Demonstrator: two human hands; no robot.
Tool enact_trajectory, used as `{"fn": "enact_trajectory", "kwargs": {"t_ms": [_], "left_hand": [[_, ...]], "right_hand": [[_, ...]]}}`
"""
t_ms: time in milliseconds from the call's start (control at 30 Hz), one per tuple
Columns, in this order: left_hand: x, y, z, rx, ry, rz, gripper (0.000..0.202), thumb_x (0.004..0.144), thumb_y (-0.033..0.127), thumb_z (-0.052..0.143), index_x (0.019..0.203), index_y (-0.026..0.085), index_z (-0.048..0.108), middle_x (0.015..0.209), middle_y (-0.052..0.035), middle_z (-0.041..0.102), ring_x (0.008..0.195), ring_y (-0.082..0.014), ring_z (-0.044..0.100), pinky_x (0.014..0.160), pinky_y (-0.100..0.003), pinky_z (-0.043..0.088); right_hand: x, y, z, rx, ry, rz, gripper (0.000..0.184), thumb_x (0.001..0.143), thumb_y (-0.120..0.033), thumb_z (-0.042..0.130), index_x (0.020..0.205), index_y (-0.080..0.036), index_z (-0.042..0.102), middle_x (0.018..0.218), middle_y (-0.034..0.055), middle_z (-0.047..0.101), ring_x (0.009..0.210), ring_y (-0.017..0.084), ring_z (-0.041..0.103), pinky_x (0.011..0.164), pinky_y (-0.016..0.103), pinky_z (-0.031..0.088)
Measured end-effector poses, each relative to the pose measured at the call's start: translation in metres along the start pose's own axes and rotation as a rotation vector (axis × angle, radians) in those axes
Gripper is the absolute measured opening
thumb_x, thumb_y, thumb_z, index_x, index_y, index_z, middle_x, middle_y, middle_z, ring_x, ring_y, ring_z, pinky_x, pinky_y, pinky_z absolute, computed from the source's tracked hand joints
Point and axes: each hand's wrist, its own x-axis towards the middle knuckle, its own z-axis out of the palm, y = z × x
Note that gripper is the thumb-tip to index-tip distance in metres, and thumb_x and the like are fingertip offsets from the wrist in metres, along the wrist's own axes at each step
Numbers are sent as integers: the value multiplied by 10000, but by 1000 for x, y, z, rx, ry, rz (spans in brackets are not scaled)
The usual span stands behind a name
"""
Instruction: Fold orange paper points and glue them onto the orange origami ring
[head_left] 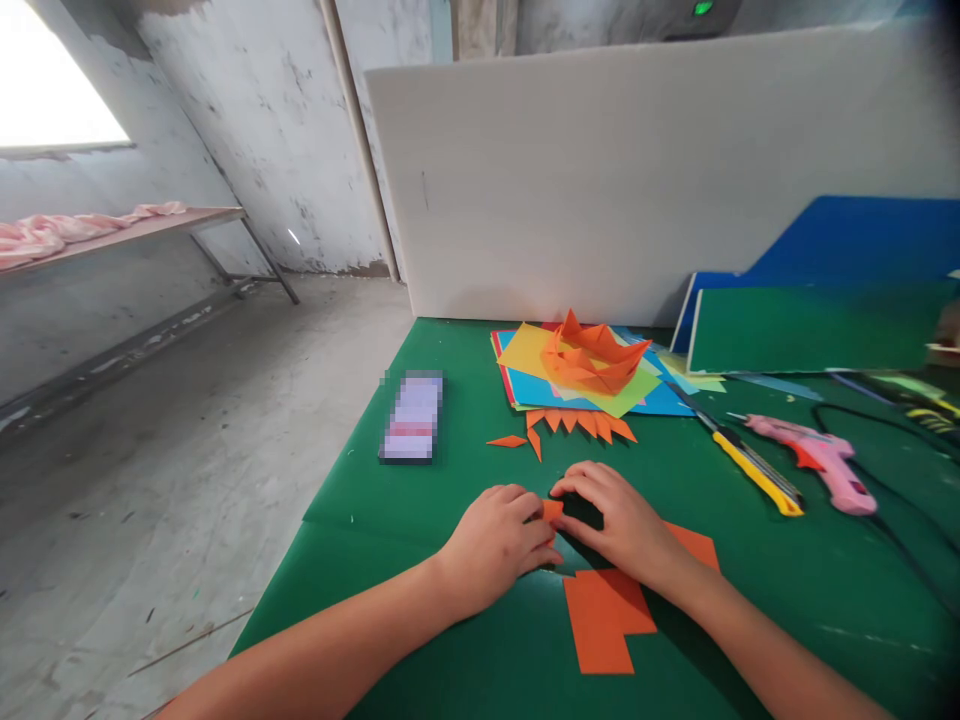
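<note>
- Orange paper is in both hands: a small orange piece [552, 510] sits between the left hand [499, 540] and the right hand [619, 520], on the green desk [420, 520] near its front edge.
- Left grip: fingers curled, tips closed on the near side of the piece.
- Right grip: thumb and forefinger narrow on its far side, the other fingers arched over it.
- An orange sheet [607, 620] with square notches cut out lies under the right wrist, touching the forearm.
- Risk, as I judge it: the piece is tiny and both hands crowd it, so a crease could run crooked or the paper could tear.
- A sliding wrist could also drag or crumple the sheet beneath it.
- A wide sweep of the right arm could knock the knife [754, 472] or the glue gun [817, 460], which lie near that arm.
- Counts: two hands, one small piece, one notched sheet, one yellow knife, one pink glue gun.
- One folded orange shape [596, 358] rests on one stack of coloured sheets [525, 352].
- Two loose points [508, 441] lie beside a row of points [581, 423]. The row holds perhaps seven, but they overlap too much to be sure.
</note>
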Motion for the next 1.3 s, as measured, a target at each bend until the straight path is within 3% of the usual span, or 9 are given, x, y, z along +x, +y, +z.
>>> {"fn": "enact_trajectory", "kwargs": {"t_ms": [133, 233, 367, 533, 667, 833, 1133, 1300], "left_hand": [[-6, -4, -11, -34, -43, 61, 292, 989, 324, 396, 981, 238, 675, 964, -28, 599, 855, -162, 549, 748, -290, 466], [-9, -3, -14, -7, -62, 105, 259, 969, 330, 446, 1124, 213, 617, 1073, -51, 576, 962, -183, 540, 839, -304, 467], [-9, 3, -11, 26, -85, 111, 366, 923, 380, 532, 1236, 191, 526, 1142, -59, 569, 1030, -214, 512, 893, -327, 456], [-7, 11, -9, 68, -99, 87, 323, 940, 343, 505, 1221, 185, 506, 1137, -50, 567, 1043, -215, 497, 915, -323, 425], [-7, 15, -9, 113, -104, 74, 261, 942, 331, 502, 1148, 174, 530, 1099, -50, 572, 1027, -207, 502, 902, -320, 419], [-9, 17, -6, 135, -95, 56, 312, 941, 338, 492, 1209, 178, 504, 1143, -55, 562, 1023, -218, 506, 881, -330, 431], [-12, 25, -2, 154, -72, -90, 354, 924, 315, 505, 1268, 237, 474, 1174, -88, 528, 1050, -249, 519, 854, -375, 476], [-11, 25, -5, 143, -96, -96, 356, 922, 322, 507, 1271, 257, 480, 1217, -90, 502, 1071, -251, 510, 857, -373, 489]], "right_hand": [[0, 1, -1, 11, 16, 0, 125, 901, -328, 570, 959, -235, 630, 975, 71, 612, 945, 234, 578, 795, 379, 504], [0, 1, -2, 36, 30, 13, 115, 920, -259, 528, 967, -232, 629, 970, 68, 615, 941, 225, 580, 799, 378, 504], [1, 4, 1, 66, 68, 17, 148, 923, -210, 495, 996, -231, 622, 986, 70, 622, 957, 226, 585, 814, 380, 510], [0, 7, 5, 10, 97, 34, 197, 937, -226, 463, 1053, -233, 622, 998, 75, 617, 953, 233, 588, 807, 387, 512], [1, 6, 5, 31, 65, 50, 183, 927, -210, 472, 1014, -237, 631, 994, 69, 613, 953, 228, 581, 817, 387, 506], [3, 3, 5, 107, 60, 58, 125, 883, -188, 527, 953, -229, 623, 986, 60, 625, 972, 230, 575, 845, 395, 491], [2, -4, 11, 228, 102, 171, 105, 873, -258, 554, 921, -241, 645, 799, 16, 678, 678, 168, 613, 579, 273, 504], [3, -5, 8, 143, 141, 134, 117, 878, -252, 553, 822, -239, 655, 761, 18, 672, 656, 176, 608, 554, 282, 483]]}}
